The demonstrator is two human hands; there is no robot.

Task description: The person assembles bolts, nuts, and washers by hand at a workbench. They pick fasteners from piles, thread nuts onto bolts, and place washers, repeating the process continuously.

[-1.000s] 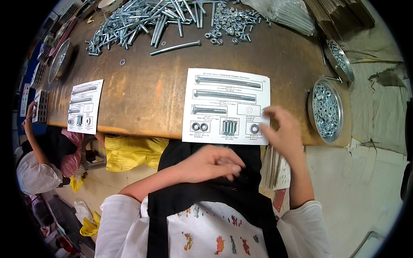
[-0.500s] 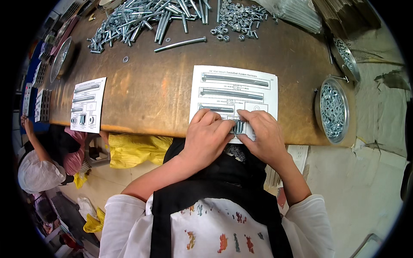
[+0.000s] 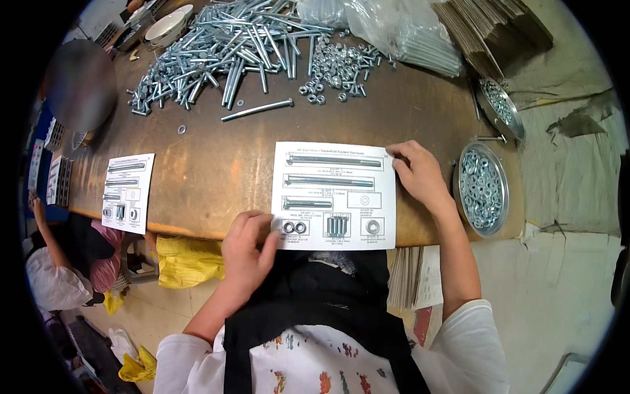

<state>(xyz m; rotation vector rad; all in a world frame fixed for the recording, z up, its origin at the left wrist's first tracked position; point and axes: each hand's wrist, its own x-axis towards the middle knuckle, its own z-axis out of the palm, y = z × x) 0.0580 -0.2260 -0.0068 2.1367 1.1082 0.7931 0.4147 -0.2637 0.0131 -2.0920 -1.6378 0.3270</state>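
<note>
Washers [image 3: 483,184] in metal bowl [image 3: 485,232], right hand [image 3: 423,172] at card [image 3: 340,199]

Captions [image 3: 335,171] on white sheet [image 3: 338,194] illegible

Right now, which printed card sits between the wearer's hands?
The front card: left hand at its lower left corner, right hand at its upper right. The other card, far left, has neither nearby.

White card [image 3: 338,187] printed grey-black; silvery bolts [image 3: 226,49]; patchy brown tabletop [image 3: 203,167]; black apron [image 3: 328,292]; white shirt [image 3: 302,358], multicoloured blotches.
</note>
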